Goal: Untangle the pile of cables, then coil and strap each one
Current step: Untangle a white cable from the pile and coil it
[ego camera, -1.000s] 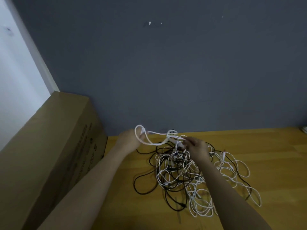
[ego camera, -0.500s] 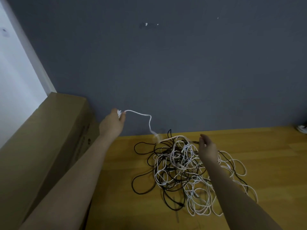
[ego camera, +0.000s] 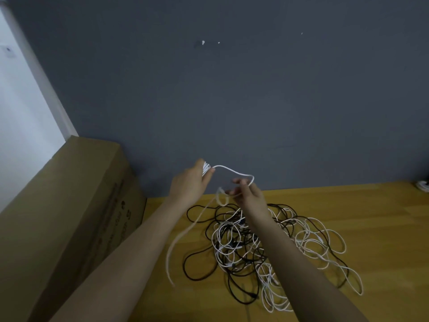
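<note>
White cable [ego camera: 234, 171] is now bridging both hands above the tangled pile [ego camera: 267, 242] on the wooden floor [ego camera: 383, 217]. Left hand [ego camera: 192, 182] is gripping small gathered loops; right hand [ego camera: 246, 194], open half a second ago, is pinching the strand, apparently feeding another loop while a blurred tail swings free.

Support surface: wooden floor [ego camera: 348, 205], light yellow-brown planks, meeting a grey wall at its far edge. A tangled pile [ego camera: 267, 247] of white and black cables lies directly on it, loops spreading toward the right. A cardboard box [ego camera: 69, 217] stands at the left, beside the pile. A small white item [ego camera: 423, 184] sits at the far right edge, unidentifiable.
</note>
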